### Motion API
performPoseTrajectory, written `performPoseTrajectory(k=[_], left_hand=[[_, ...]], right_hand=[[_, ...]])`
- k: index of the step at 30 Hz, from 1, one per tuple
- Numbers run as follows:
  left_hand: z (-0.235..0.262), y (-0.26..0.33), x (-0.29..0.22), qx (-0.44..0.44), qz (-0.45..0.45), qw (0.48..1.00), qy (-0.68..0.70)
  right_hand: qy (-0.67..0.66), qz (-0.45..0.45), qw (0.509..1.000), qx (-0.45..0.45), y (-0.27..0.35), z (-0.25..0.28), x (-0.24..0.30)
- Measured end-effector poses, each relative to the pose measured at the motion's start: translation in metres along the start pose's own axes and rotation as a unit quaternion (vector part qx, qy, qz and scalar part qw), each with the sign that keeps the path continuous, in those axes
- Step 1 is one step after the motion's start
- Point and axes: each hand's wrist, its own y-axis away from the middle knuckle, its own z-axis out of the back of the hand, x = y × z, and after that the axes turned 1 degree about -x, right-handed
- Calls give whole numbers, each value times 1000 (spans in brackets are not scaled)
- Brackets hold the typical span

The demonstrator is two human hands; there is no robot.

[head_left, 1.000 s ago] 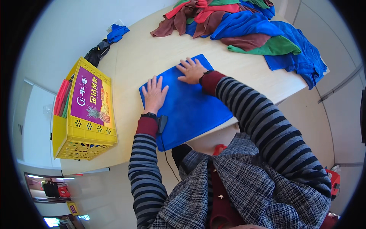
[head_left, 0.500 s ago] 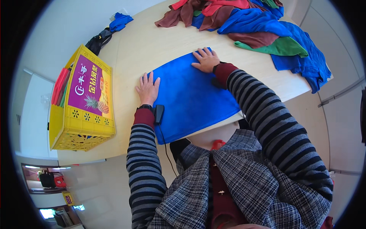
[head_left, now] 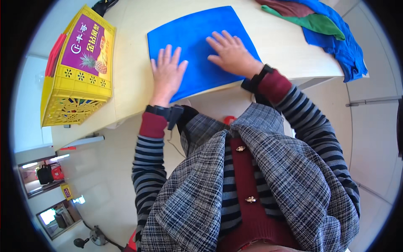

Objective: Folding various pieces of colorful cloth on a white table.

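Both the left hand (head_left: 167,75) and right hand (head_left: 230,53) lie flat, fingers spread, holding nothing, side by side on the flat blue rectangular cloth (head_left: 197,38) at the pale table's (head_left: 130,71) near edge, apparently folded.

A yellow box-shaped crate (head_left: 77,71) with a purple, fruit-pictured label (head_left: 88,44) stands at the table's left end.

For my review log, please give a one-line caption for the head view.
Both hands, left hand and right hand, lie flat on a blue cloth on a table, beside a yellow crate.
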Motion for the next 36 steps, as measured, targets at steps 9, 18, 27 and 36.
performPoseTrajectory(k=[9,18,27,36], left_hand=[[3,60,-6,9,17,999,44],[10,88,14,-24,30,996,81],[31,116,24,-54,-20,991,117],[50,131,32,-118,-29,977,177]], right_hand=[[4,-10,999,47,54,7,14],[-20,-65,997,44,90,23,-48],[-40,49,996,56,107,56,-55],[-162,12,987,-9,128,60,-38]])
